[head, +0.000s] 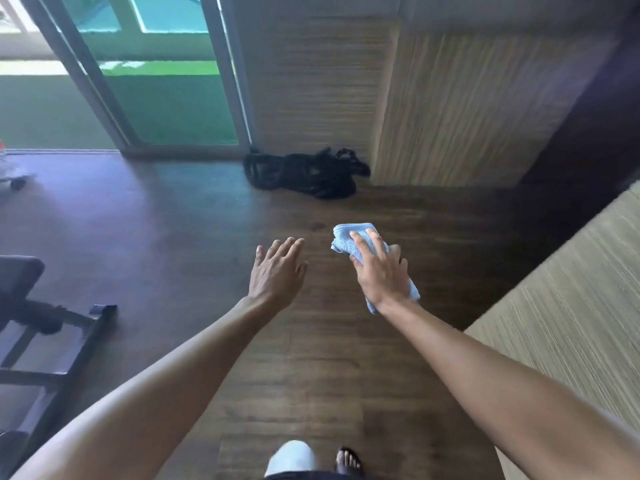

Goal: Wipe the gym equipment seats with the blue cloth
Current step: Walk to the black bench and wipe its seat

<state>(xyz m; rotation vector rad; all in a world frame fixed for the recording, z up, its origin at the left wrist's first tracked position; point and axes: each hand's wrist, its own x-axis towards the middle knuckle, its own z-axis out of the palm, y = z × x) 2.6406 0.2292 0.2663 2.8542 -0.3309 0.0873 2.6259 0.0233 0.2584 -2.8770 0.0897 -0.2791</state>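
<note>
My right hand (379, 271) grips a folded light blue cloth (349, 239), held in the air above the dark wooden floor. To its left my left hand (277, 268) stretches forward, palm down, fingers apart, holding nothing. A black padded bench seat (17, 275) on a dark metal frame (86, 337) shows at the left edge, well away from both hands. Only part of the bench is in view.
A coiled black rope (304, 173) lies on the floor against the wood-panelled wall (450, 109). Glass sliding doors (166, 98) stand at the back left. A striped panel surface (571, 323) juts in at the right. My foot (348, 460) is at the bottom.
</note>
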